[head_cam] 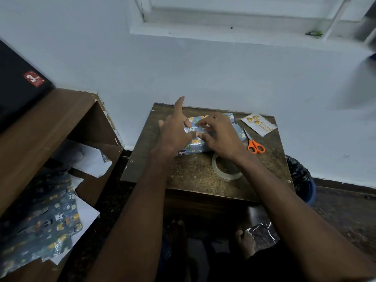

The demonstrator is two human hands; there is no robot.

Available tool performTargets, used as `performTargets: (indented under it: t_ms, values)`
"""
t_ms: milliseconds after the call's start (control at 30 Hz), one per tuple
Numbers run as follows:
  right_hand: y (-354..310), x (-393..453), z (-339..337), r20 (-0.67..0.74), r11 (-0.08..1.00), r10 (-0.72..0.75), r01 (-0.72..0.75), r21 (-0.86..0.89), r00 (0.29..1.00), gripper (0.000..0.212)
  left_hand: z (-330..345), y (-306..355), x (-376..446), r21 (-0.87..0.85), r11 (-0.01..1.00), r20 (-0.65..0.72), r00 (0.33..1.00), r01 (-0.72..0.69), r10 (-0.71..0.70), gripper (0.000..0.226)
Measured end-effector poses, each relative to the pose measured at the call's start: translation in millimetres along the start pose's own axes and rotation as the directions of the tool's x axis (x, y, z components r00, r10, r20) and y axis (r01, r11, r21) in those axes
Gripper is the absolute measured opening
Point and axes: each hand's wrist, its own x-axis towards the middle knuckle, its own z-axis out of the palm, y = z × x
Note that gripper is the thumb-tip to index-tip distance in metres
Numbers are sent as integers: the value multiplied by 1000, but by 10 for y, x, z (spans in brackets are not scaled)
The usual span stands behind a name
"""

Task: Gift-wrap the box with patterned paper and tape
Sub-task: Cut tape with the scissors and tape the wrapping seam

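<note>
Two bare hands meet over the blue animal-print wrapped box, which lies on the small dark-brown wooden table near its far edge. I see my left hand resting on the paper with its thumb pressing down and its index finger pointing straight up. My right hand has curled fingers pinching the paper seam on top. A clear tape roll sits just in front of the box; orange-handled scissors lie to its right, beside a white printed card.
</note>
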Motion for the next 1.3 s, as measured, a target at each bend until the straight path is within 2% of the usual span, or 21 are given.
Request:
performTargets:
  t_ms: [133,267,400,567,733,867,1067,1167,1233,1300]
  values:
    - [-23,-12,-53,3,997,-65,65,35,998,13,-24,-5,-6,-46,999,11,1000,13,-13,117]
    - [-80,-3,17,56,988,-153,153,1,987,34,-140,-30,-38,-62,997,16,999,41,-41,113]
    - [-99,23,111,66,992,-104,108,-65,992,44,-270,-20,-93,-91,992,24,996,83,-82,104]
    - [-180,18,89,103,984,-84,99,-151,991,58,-246,-81,-69,-182,981,7,998,66,-65,102]
    - [-232,19,88,143,976,-99,124,-179,985,59,-207,-206,-33,-332,939,20,996,88,-86,96]
    - [-204,75,109,170,984,-126,145,-106,977,62,-213,-296,-45,-368,928,37,998,60,-50,95]
    - [-247,91,110,155,985,-103,122,-119,983,63,-247,-387,-52,-398,916,19,999,44,-40,91]
    - [-247,97,117,137,989,-82,97,-108,987,62,-290,-370,-69,-476,875,27,996,88,-86,79]
    - [-254,103,113,130,995,-56,67,-77,990,59,-309,-346,-101,-549,825,62,991,134,-120,62]
    - [-249,118,113,122,998,-38,44,-50,992,54,-323,-313,-134,-553,817,107,987,162,-123,49]
